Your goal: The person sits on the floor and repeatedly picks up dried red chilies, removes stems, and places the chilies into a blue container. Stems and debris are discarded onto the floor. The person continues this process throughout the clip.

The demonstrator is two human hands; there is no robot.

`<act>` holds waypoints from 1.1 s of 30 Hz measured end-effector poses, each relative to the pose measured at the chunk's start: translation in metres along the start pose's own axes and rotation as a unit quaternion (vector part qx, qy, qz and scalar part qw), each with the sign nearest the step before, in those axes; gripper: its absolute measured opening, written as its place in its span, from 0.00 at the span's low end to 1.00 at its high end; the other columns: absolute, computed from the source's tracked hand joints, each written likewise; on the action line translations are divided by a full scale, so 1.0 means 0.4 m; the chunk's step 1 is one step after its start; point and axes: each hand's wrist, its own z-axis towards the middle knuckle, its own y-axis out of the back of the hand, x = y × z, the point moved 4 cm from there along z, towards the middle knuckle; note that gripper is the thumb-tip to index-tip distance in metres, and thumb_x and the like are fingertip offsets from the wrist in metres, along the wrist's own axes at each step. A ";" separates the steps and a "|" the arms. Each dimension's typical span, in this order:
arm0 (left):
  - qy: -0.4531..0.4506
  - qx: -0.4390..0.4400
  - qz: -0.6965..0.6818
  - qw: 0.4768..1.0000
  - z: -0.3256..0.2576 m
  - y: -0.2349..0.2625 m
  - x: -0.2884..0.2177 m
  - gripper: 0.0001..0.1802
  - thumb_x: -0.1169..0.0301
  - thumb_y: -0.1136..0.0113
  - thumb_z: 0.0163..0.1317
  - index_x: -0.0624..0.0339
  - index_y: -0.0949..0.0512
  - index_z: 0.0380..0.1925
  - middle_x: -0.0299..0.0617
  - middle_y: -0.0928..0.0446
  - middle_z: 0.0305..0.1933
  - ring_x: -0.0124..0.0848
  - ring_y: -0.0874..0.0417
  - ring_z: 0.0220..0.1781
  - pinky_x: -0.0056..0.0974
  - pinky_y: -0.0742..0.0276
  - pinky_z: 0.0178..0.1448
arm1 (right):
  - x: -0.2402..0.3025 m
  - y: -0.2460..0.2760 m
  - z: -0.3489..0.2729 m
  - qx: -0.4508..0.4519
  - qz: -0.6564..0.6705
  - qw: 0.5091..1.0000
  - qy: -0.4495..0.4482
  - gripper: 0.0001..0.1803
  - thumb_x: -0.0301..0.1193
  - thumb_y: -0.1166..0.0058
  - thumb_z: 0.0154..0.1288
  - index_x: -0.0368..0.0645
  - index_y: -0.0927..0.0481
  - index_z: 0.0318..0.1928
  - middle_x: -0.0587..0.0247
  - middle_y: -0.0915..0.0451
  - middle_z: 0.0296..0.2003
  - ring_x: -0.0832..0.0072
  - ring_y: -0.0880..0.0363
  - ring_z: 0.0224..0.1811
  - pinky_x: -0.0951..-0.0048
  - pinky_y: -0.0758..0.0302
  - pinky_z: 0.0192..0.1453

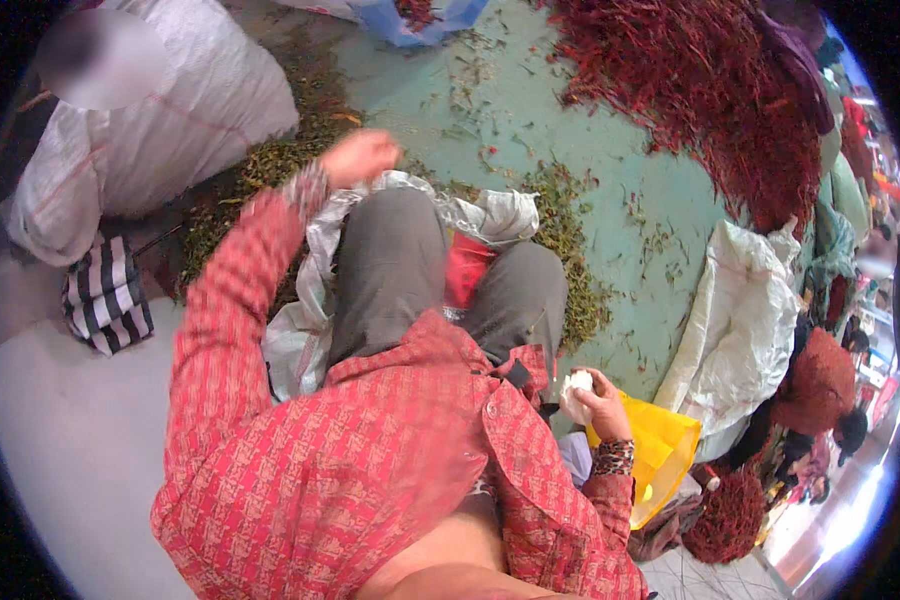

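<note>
While the right hand [600, 398] curled its fingers shut around a small white crumpled wad [574, 388], it sat close beside the right knee, just above a bright yellow plastic bag [660, 450] lying to the near right. The left hand [362, 157] was raised out to the far left with its fingers bunched together; whether it pinched anything could not be told, as it was blurred. It hovered at the edge of a grey woven plastic sack [490, 215] spread under the person's grey-trousered legs, which hid most of the sack, with a red bag [467, 265] showing between the knees. Green stalks and stems [570, 250] littered the teal floor [530, 120] around the sack. Farther right rose a big heap of dried red chillies [710, 90], and below it a crumpled white sack [740, 320]. At far left sat a large stuffed white sack [190, 110], with a black-and-white striped cloth [105, 295] near it.
</note>
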 end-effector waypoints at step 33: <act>-0.272 -0.238 0.361 0.859 0.874 -0.100 0.095 0.15 0.68 0.51 0.59 0.68 0.28 0.43 0.56 0.31 0.53 0.51 0.31 0.55 0.47 0.34 0.57 | 0.272 -0.280 0.602 0.109 0.021 0.982 0.156 0.24 0.28 0.39 0.50 0.39 0.29 0.49 0.61 0.27 0.45 0.73 0.29 0.48 0.72 0.33 0.54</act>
